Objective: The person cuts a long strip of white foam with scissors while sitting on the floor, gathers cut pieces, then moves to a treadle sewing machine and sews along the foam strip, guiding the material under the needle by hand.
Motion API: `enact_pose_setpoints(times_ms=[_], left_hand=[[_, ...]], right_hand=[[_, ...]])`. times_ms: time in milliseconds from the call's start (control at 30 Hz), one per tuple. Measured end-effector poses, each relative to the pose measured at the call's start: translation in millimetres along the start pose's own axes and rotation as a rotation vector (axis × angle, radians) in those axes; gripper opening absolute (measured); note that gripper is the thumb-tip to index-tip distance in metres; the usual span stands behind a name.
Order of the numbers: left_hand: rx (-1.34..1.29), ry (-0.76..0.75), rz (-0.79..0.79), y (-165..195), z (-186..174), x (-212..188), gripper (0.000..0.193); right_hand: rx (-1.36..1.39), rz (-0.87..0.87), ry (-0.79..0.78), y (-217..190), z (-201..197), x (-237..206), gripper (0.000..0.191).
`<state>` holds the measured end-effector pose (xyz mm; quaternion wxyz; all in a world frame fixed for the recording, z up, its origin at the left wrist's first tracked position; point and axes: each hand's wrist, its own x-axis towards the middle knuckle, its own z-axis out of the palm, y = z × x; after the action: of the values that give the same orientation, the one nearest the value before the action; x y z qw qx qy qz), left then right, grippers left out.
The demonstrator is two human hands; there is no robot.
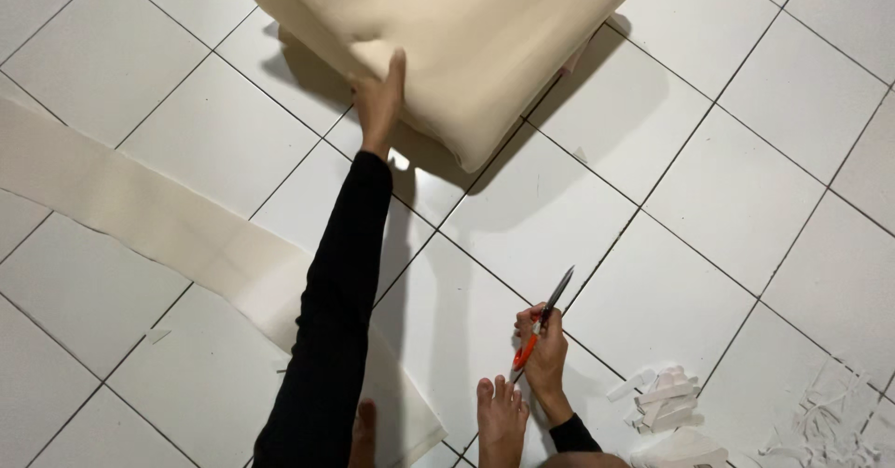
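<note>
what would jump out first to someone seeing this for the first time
The big cream foam sheet folded at the top of the white tiled floor draws the eye first, with the left hand gripping its edge at the end of a black sleeve. Lower down, the right hand holds orange-handled scissors beside a bare foot, and a pile of white offcuts lies at the lower right.

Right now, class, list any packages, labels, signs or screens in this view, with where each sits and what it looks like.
None: no package, label, sign or screen shows.
Cream foam sheet: top centre, folded, left hand grips its edge.
Cream strip: flat across the white tiled floor, left.
Scissors: orange handles, in right hand.
White offcuts: heaped, lower right.
</note>
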<state>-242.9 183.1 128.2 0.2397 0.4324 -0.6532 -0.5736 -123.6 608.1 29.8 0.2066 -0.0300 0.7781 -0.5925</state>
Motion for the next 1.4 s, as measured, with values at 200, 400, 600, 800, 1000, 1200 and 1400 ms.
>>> enact_pose_setpoints(times_ms=[200, 400, 600, 800, 1000, 1200, 1400], left_hand=[[-0.399, -0.082, -0.281, -46.7, 41.5, -29.0, 0.108], [-0.088, -0.381, 0.003, -37.2, 68.0, -8.8, 0.084], [0.447, -0.574, 0.158, -37.1, 15.7, -54.4, 0.077], [0.754, -0.278, 0.138, -78.5, -171.0, -118.7, 0.060], [0.931, 0.052, -0.246, -141.3, -318.0, -205.4, 0.053], [0.895, -0.087, -0.276, -185.5, -263.2, -330.2, 0.079], [0.664, 0.031, -0.348, -196.2, -269.2, -357.7, 0.046]], right_hand=[[-0.027, 0.059, -0.065, 5.2, 11.8, 8.8, 0.033], [-0.083, -0.003, -0.106, -0.5, 7.0, 23.8, 0.049], [-0.378, 0.028, -0.187, -15.8, 12.9, 46.6, 0.048], [-0.559, -0.110, -0.533, -35.5, 52.5, 38.2, 0.048], [-0.678, -0.505, -0.816, -31.3, 126.8, 5.2, 0.046], [-0.728, -0.762, -0.780, -16.2, 170.8, -46.7, 0.037], [-0.787, -0.691, -0.766, -26.0, 172.8, -48.5, 0.038]])
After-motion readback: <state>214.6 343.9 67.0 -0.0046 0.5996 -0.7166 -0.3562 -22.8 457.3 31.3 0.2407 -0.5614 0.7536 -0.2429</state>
